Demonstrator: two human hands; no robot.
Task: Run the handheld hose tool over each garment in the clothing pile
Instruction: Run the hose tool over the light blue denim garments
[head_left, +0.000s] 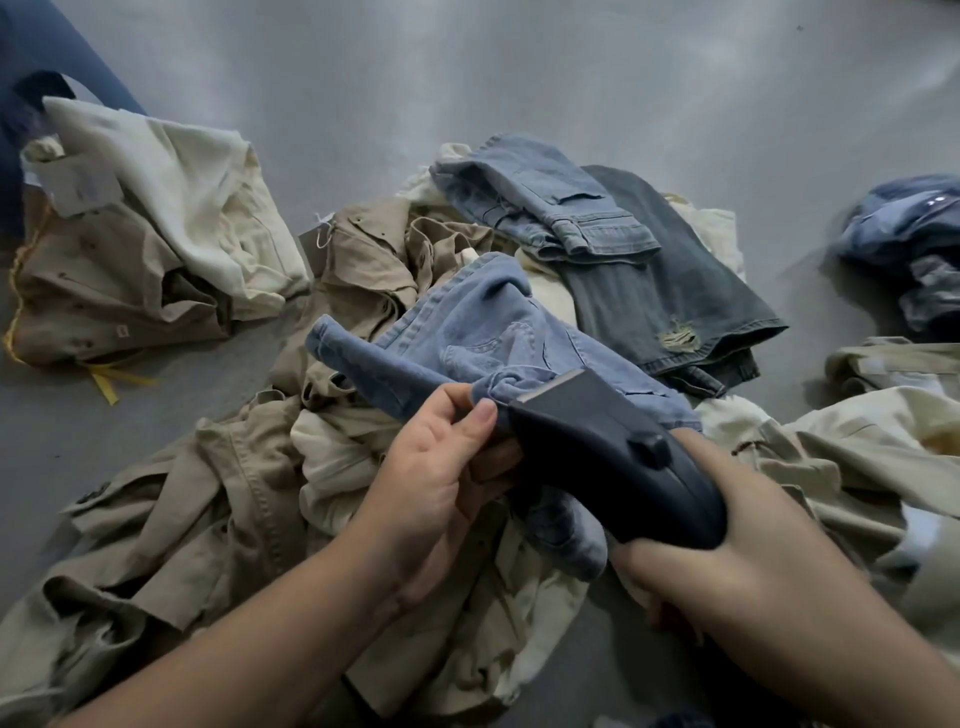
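A light blue denim garment is lifted above the clothing pile. My left hand grips a fold of it from below, thumb on top. My right hand holds the rear of the dark handheld tool. The tool's flat nozzle edge presses against the denim fold right beside my left thumb. No hose is visible.
Khaki and cream garments lie heaped under my arms. More blue jeans and dark grey jeans lie behind. A separate cream and khaki bundle sits at left, denim items at right, all on a grey floor.
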